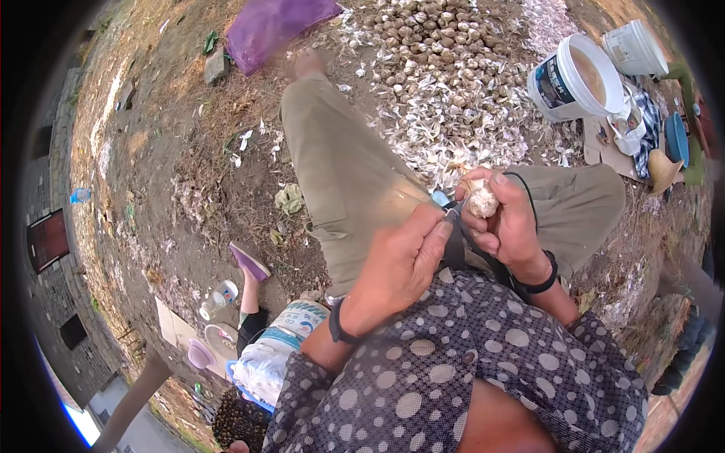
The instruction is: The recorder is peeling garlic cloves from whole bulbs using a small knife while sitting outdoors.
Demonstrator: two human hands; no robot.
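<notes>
My right hand (507, 218) grips a garlic bulb (482, 201), whose pale, partly bare side faces up between thumb and fingers. Close against its left side, my left hand (405, 252) is closed on a small bladed tool (455, 214), mostly hidden by the fingers. A thin black cord (531, 198) loops behind my right hand. Both hands are over my lap, between my spread legs in khaki trousers (345, 153). Beyond them lies a heap of garlic skins (453, 127), with a pile of whole garlic bulbs (436, 34) behind it.
At the upper right stand a white bucket (600, 105) with pale contents and another white bucket (628, 51). A purple mesh bag (272, 28) and a stone (216, 67) lie at upper left. Another person's shoe (249, 260) and a printed bucket (300, 317) are at lower left.
</notes>
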